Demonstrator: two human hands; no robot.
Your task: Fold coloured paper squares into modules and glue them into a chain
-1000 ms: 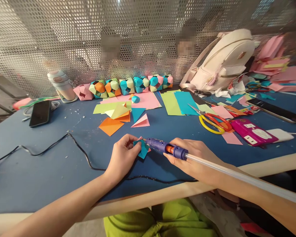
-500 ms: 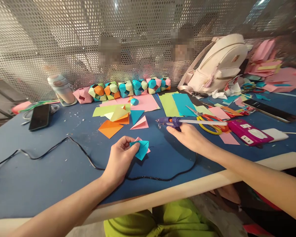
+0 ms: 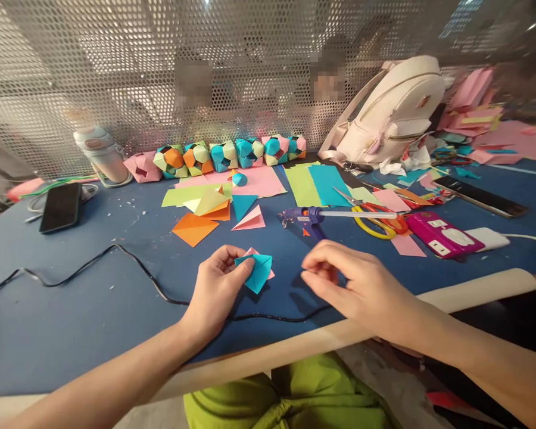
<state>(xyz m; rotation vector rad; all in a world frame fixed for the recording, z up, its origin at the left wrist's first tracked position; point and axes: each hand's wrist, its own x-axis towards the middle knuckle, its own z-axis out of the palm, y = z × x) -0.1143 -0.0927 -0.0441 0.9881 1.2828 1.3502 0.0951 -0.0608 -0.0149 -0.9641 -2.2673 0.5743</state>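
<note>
My left hand [image 3: 217,289] pinches a folded paper piece [image 3: 259,273], blue in front with pink corners showing behind it, held just above the table. To its right hovers my right hand [image 3: 355,280], holding nothing, its fingers loosely curled and thumb and forefinger a little apart. Beyond that hand a purple glue gun [image 3: 310,219] rests on the table with a long clear glue stick out of its back. Folded pieces lie ahead of my left hand: a pink one [image 3: 250,219], a blue triangle [image 3: 243,206] and an orange one [image 3: 195,230].
A black cord [image 3: 138,262] crosses the blue table [image 3: 62,310]. Several folded paper balls [image 3: 223,156] line the perforated screen. On the right are yellow-handled scissors [image 3: 375,226], a magenta power strip [image 3: 442,235], a phone [image 3: 482,195] and a backpack [image 3: 393,119]. Another phone [image 3: 61,207] and a bottle [image 3: 100,155] are left.
My right hand has let go of the glue gun, which stays on the table, and has come back toward me. My left hand keeps the folded paper almost where it was.
</note>
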